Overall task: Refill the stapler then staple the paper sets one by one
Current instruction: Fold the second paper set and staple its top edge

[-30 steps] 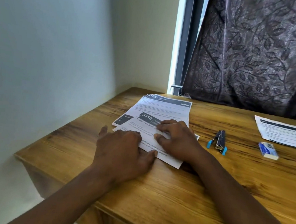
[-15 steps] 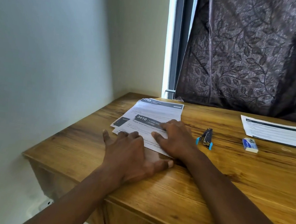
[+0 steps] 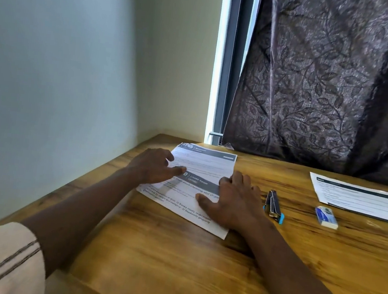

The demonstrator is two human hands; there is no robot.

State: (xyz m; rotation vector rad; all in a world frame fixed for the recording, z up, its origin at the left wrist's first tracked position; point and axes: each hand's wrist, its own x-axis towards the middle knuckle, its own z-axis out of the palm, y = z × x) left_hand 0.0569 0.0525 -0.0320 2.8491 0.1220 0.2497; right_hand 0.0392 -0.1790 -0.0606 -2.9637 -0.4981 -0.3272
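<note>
Printed paper sheets [image 3: 206, 163] lie overlapped on the wooden desk [image 3: 176, 260] near its back left corner. My left hand [image 3: 155, 166] rests on their left side, fingers spread toward the upper sheet. My right hand [image 3: 235, 202] lies flat on the lower sheet [image 3: 182, 205], fingers straight. A dark stapler with blue ends [image 3: 273, 203] lies closed just right of my right hand, untouched. A small white and blue staple box [image 3: 326, 217] sits further right.
Another paper set [image 3: 360, 197] lies at the desk's back right. A dark leaf-patterned curtain [image 3: 326, 84] hangs behind the desk. A pale wall [image 3: 52, 72] borders the left side. A beige sleeve [image 3: 1, 263] shows at bottom left.
My left hand has moved up and away from me, off the lower sheet's near edge to the upper left of the papers. My right hand shifted right, uncovering the lower sheet's heading.
</note>
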